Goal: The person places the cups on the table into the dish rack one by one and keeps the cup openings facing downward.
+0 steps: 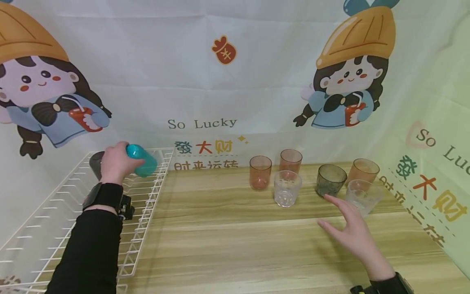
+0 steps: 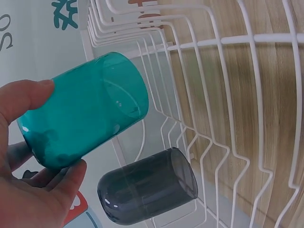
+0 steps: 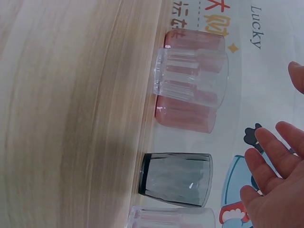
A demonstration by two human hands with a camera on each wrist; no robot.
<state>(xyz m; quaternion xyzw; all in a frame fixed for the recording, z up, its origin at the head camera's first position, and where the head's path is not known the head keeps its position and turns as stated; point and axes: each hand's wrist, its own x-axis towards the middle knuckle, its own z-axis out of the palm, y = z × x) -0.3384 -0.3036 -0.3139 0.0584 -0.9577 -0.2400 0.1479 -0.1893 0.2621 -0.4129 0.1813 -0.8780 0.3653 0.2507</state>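
Note:
My left hand (image 1: 116, 163) grips a teal glass (image 2: 85, 109) around its base, fingers on one side and thumb on the other. The glass is tilted with its mouth angled down, over the far end of a white wire rack (image 1: 156, 204). Beside it, a dark grey glass (image 2: 147, 187) stands mouth down on the rack wires. Over the table at the right, my right hand (image 1: 350, 230) has its fingers spread and holds nothing. Its fingertips overlap the base of a smoky grey tumbler (image 1: 331, 181) in the head view, near a clear tumbler (image 1: 363, 200).
Along the back of the wooden table (image 1: 235, 245) stand two pink glasses, one left (image 1: 260, 173) and one behind (image 1: 291, 157). A clear faceted glass (image 1: 287, 190) is in front. An amber-pink tumbler (image 1: 363, 168) stands at the right. A printed cloth (image 1: 205, 102) hangs behind.

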